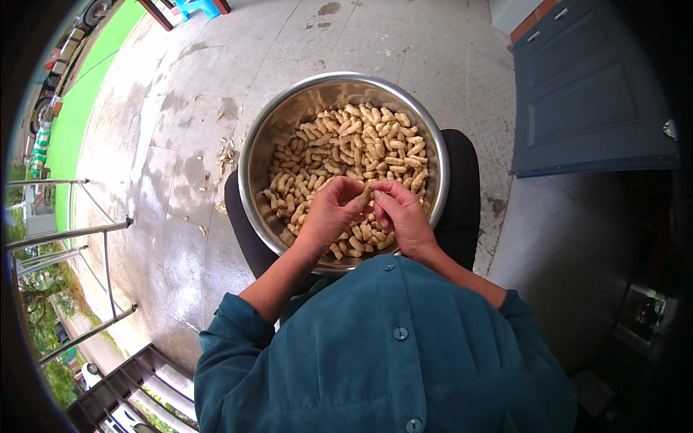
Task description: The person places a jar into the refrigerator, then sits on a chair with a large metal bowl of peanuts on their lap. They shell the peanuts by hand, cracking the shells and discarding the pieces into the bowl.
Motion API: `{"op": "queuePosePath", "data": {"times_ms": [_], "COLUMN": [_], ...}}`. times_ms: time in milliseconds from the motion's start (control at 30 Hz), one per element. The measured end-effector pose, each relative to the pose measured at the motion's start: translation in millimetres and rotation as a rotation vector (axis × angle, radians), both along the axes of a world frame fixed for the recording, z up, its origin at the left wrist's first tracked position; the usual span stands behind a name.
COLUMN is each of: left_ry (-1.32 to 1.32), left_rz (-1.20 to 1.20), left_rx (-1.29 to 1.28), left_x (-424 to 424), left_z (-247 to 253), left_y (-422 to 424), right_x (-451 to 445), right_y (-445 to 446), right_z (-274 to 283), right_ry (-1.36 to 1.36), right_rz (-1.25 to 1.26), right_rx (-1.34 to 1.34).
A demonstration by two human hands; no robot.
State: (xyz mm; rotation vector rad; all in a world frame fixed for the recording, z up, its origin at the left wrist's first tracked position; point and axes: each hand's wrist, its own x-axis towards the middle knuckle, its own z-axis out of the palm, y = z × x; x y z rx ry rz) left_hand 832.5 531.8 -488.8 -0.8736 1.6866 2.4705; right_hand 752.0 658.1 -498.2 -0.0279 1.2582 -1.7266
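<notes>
A large round stainless steel basin [441,178] rests on my lap, with many unshelled peanuts [357,146] heaped inside. Over the near part of the heap, my left hand [335,208] pinches one peanut [368,192] between thumb and fingers. My right hand [401,214] meets it from the other side, its thumb and forefinger at the peanut's end. The fingertips of both hands nearly touch. Whether the shell is cracked cannot be told.
Bits of peanut and shell [226,157] lie scattered on the tiled floor [216,70] left of the basin. A dark panelled door [584,103] stands at the right. Metal rails [70,235] run along the left, and a blue plastic stool [197,6] is at the top.
</notes>
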Motion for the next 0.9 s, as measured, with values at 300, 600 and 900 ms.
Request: {"op": "queuePosePath", "data": {"times_ms": [300, 600, 900], "left_ry": [0.199, -0.023, 0.06], "left_rz": [0.059, 0.022, -0.025], "left_rx": [-0.256, 0.232, 0.224], "left_x": [4.1, 11.7, 12.7], "left_z": [-12.8, 2.4, 4.1], "left_y": [15.9, 4.2, 2.0], "right_x": [2.7, 1.5, 2.7], "right_y": [-1.0, -1.2, -1.7], "right_z": [0.3, 4.1, 5.3], "right_ry": [0.09, 0.061, 0.088], "right_rz": [-0.012, -0.015, -0.021], "right_rx": [0.029, 0.016, 0.017]}}
